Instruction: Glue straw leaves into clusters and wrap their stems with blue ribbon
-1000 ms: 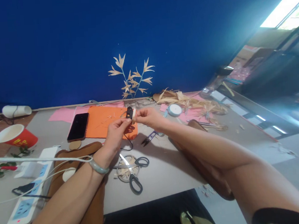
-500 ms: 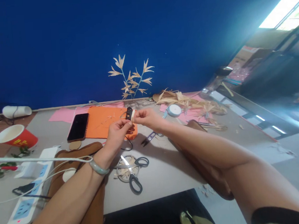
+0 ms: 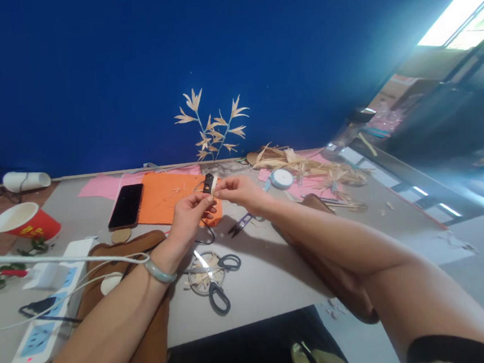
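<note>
My left hand [image 3: 190, 213] and my right hand [image 3: 238, 194] meet over an orange sheet [image 3: 158, 195], fingertips nearly touching. Both are closed in a pinch at one small pale piece, too small and too covered by fingers to name. Just behind the fingertips sits a small black object [image 3: 209, 183] with a white edge; whether it is held or stands there I cannot tell. Below the hands lie small purple-handled snips [image 3: 240, 224]. Nearer me, open black-handled scissors [image 3: 214, 283] rest across a round dish [image 3: 196, 290] with pale scraps.
A branch of pale husk flowers [image 3: 213, 122] stands by the blue wall. Dried husks [image 3: 330, 171] and a ribbon roll [image 3: 281, 179] lie right. At left are a phone [image 3: 126, 206], a tilted red paper cup [image 3: 34, 225], a power strip [image 3: 52, 311] and white cables.
Hardly anything differs. The fingers stay pinched together in the same place, with only a very slight shift of the small black object and the view.
</note>
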### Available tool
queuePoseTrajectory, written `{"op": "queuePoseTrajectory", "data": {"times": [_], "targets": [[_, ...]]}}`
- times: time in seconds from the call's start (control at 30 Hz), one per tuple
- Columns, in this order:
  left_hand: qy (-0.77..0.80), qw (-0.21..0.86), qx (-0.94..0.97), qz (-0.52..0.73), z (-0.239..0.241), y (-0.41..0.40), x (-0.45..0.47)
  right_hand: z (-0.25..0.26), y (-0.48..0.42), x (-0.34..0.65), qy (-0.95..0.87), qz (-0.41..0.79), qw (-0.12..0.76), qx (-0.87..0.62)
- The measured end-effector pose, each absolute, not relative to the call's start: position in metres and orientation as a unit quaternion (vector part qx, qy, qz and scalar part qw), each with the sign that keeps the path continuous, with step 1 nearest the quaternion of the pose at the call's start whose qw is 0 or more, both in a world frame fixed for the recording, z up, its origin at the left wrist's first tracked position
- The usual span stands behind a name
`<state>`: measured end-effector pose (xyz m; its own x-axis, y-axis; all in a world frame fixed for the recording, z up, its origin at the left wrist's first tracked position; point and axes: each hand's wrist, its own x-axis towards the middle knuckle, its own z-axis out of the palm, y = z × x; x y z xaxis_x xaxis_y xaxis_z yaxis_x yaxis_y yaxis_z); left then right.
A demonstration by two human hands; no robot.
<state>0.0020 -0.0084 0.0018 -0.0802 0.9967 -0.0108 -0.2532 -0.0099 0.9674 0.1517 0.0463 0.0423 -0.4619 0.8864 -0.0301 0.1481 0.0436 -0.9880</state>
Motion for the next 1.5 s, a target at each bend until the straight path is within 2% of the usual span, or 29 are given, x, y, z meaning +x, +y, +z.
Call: {"op": "queuePoseTrajectory", "data": {"times": [0.5, 1.5], "targets": [[0.446, 0.57, 0.378, 0.577, 0.0056, -0.0095, 0.0038, 0.0395, 0.0479, 0.1496, -0.652, 0.551, 0.335, -0.397], [0.47, 0.557, 0.38, 0.57, 0.0099, -0.0106, 0.004, 0.0386, 0.0465, 0.1509, -0.611, 0.597, 0.344, -0.39]]}}
